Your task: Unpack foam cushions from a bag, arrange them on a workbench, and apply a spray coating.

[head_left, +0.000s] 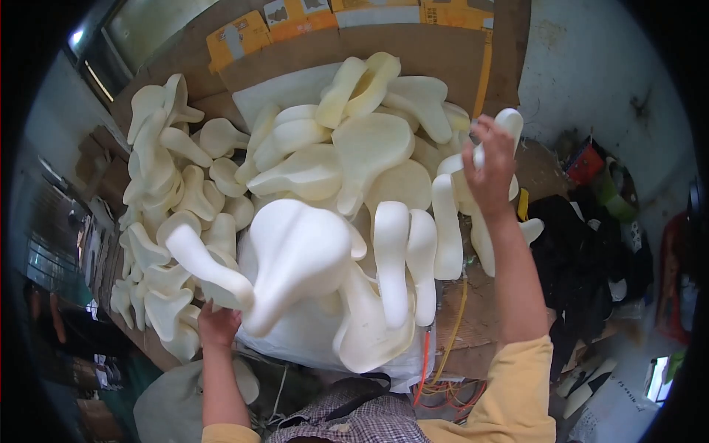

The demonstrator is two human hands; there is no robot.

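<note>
Foam bicycle saddle pads, white and cream, are heaped over the table. My left hand is at the near left, its fingers closed at the lower end of a tilted white saddle pad; part of the grip is hidden beneath it. On the right, my right hand reaches forward with bent fingers around another white saddle pad, which sticks out beyond the hand. Between my arms a large, smooth white saddle pad lies on top, its narrow nose toward me. Two pads stand on edge beside it.
Cream saddle pads are piled at the back, and more along the left. Cardboard lines the rear. Dark cloth lies at the right. Orange and yellow cords hang near the table's front edge.
</note>
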